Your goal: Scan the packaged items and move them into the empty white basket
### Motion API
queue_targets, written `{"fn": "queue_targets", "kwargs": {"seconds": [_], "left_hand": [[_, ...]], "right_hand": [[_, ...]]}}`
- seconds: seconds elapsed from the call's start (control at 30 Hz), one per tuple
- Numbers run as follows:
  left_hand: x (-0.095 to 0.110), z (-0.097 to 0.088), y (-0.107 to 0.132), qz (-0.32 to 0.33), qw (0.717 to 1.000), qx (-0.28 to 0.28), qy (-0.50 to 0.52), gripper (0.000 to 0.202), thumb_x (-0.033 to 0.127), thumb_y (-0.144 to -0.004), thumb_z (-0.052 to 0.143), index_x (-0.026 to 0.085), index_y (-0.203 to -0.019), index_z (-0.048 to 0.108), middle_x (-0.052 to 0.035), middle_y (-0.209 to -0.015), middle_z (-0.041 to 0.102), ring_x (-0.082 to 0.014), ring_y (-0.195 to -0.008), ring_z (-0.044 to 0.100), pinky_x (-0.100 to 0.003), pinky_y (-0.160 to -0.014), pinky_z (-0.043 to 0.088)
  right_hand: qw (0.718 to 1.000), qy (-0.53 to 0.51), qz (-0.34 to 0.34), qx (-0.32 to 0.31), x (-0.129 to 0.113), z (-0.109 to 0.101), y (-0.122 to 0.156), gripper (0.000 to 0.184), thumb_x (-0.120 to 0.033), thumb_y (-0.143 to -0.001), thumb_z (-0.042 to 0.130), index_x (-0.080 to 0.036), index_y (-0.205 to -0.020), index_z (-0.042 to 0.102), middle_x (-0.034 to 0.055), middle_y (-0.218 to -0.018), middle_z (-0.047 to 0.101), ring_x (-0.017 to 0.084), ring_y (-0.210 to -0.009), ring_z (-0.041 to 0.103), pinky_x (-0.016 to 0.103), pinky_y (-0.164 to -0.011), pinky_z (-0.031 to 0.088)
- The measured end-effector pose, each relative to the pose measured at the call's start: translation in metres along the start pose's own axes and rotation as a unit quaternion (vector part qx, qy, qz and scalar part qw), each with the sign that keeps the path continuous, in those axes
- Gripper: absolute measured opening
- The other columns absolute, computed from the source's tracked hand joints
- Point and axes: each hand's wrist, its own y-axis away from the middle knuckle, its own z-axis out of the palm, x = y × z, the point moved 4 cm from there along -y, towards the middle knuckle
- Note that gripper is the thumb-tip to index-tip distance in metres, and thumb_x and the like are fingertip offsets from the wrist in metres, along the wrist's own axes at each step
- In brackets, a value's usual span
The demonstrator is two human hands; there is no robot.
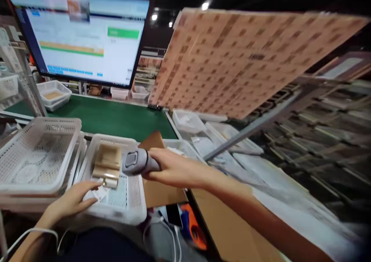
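Observation:
My right hand [166,165] is wrapped round a grey handheld barcode scanner [137,162], held over the right side of a white perforated plastic basket [136,204]. Inside that basket lies a brown packet [108,157] with a shiny, clear-looking lower end. At the basket's near left corner my left hand [74,198] pinches a small white slip [99,194] between thumb and fingers. The slip's print is too blurred to read. Brown cardboard [162,194] is partly hidden beneath my right hand.
Stacked white baskets [31,177] stand at left. Behind runs a green surface [110,117] under a large monitor [84,41]. A slanted patterned panel [246,57] and metal bar [249,128] overhang the right. A phone [174,215] with white cables and an orange-blue object [194,227] lie low centre.

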Motion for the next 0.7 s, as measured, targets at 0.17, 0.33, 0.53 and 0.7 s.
{"fn": "queue_targets", "kwargs": {"seconds": [0.17,0.33,0.53,0.7], "left_hand": [[-0.017,-0.008,0.048,0.062,0.979,0.178,0.082,0.022,0.030,-0.104,0.067,0.020,-0.115,0.084,-0.0070,-0.100,0.085,-0.0202,-0.090,0.083,-0.027,-0.087,0.067],[-0.028,-0.006,0.073,0.150,0.938,0.297,0.096,0.015,0.014,-0.101,0.069,0.020,-0.105,0.082,-0.0007,-0.084,0.082,-0.0142,-0.073,0.081,-0.017,-0.077,0.065],[-0.042,0.005,0.083,0.167,0.926,0.309,0.139,0.020,0.011,-0.100,0.069,0.022,-0.108,0.083,0.0015,-0.081,0.082,-0.0142,-0.068,0.079,-0.018,-0.072,0.065],[-0.070,0.037,0.100,0.042,0.931,0.309,0.190,0.023,0.041,-0.104,0.071,0.026,-0.099,0.087,-0.0018,-0.078,0.080,-0.0199,-0.064,0.078,-0.025,-0.071,0.069]], "right_hand": [[0.983,-0.011,0.155,-0.101,0.019,0.060,-0.051,0.021,-0.031,-0.093,0.070,-0.017,-0.078,0.066,0.0057,-0.071,0.071,0.022,-0.067,0.070,0.029,-0.061,0.045],[0.970,-0.005,0.223,-0.096,0.031,0.103,-0.091,0.029,-0.034,-0.096,0.072,-0.018,-0.074,0.062,0.0064,-0.069,0.069,0.021,-0.064,0.068,0.029,-0.061,0.046],[0.961,-0.018,0.270,-0.062,0.042,0.127,-0.130,0.024,-0.033,-0.097,0.074,-0.016,-0.082,0.067,0.0067,-0.078,0.071,0.018,-0.067,0.067,0.029,-0.065,0.050],[0.959,-0.047,0.279,-0.007,0.044,0.124,-0.121,0.026,-0.036,-0.095,0.078,-0.012,-0.084,0.071,0.0116,-0.083,0.074,0.021,-0.069,0.069,0.032,-0.068,0.054]]}}
